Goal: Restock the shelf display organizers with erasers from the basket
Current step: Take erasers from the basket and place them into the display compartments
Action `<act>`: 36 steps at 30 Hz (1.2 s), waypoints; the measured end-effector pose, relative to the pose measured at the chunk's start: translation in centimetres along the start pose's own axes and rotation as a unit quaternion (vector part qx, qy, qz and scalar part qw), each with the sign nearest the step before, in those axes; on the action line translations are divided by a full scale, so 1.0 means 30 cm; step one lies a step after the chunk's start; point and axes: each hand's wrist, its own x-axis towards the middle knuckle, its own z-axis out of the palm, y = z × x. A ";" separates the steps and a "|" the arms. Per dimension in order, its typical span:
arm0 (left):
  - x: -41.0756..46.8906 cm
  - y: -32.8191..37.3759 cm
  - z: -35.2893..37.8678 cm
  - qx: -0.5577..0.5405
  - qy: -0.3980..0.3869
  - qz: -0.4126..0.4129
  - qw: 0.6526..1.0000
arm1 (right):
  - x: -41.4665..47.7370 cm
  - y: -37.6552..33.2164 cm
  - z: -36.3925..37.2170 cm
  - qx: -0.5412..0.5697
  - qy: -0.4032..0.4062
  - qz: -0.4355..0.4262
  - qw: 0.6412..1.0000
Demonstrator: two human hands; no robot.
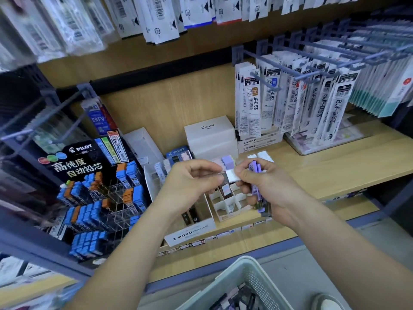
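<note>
My left hand (pixel 192 180) pinches one end of a slim eraser (pixel 232 175) whose white tip shows between both hands. My right hand (pixel 266 189) touches that white tip with its fingertips and grips a few purple stick erasers (pixel 260 191) in its palm. Both hands hover over the white divided organizer (pixel 228 202) on the wooden shelf. To its left stands a white MONO display box (pixel 192 233) with dark items in it. The pale green basket (pixel 243 285) sits at the bottom, holding several dark and purple erasers.
A black PILOT lead-refill display (pixel 93 193) with blue and orange cases stands at left. White PILOT boxes (pixel 210 135) are stacked behind the organizer. Pen refill packets hang from hooks (pixel 312 97) at upper right. Two loose white erasers (pixel 261 156) lie on the shelf (pixel 335 164).
</note>
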 end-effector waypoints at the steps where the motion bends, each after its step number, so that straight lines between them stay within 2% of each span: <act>1: -0.004 -0.002 0.007 0.040 -0.001 0.012 0.999 | 0.000 0.000 -0.004 0.005 0.002 0.003 1.000; 4: -0.019 -0.007 0.032 0.164 0.001 0.043 0.986 | -0.006 -0.009 -0.017 0.006 -0.020 0.015 1.000; 7: -0.027 -0.019 0.066 0.275 -0.053 0.099 0.955 | -0.017 -0.016 -0.031 -0.009 -0.051 0.027 0.998; 10: -0.014 -0.027 0.102 0.225 -0.080 0.099 0.966 | -0.024 -0.030 -0.044 -0.007 -0.061 0.044 0.997; 14: 0.056 -0.016 0.111 0.136 -0.020 0.052 0.989 | -0.018 -0.099 -0.121 0.094 -0.005 0.063 0.994; 17: 0.136 -0.009 0.129 0.112 0.021 0.054 0.992 | -0.003 -0.130 -0.215 0.193 0.057 0.050 0.978; 22: 0.282 -0.019 0.214 0.220 0.072 0.093 0.968 | 0.019 -0.114 -0.300 0.231 0.100 0.032 0.967; 29: 0.350 -0.052 0.309 0.379 0.051 0.142 0.913 | 0.012 -0.106 -0.329 0.245 0.103 0.036 0.963; 36: 0.389 -0.058 0.339 0.422 0.058 0.144 0.893 | 0.006 -0.103 -0.332 0.224 0.111 0.039 0.968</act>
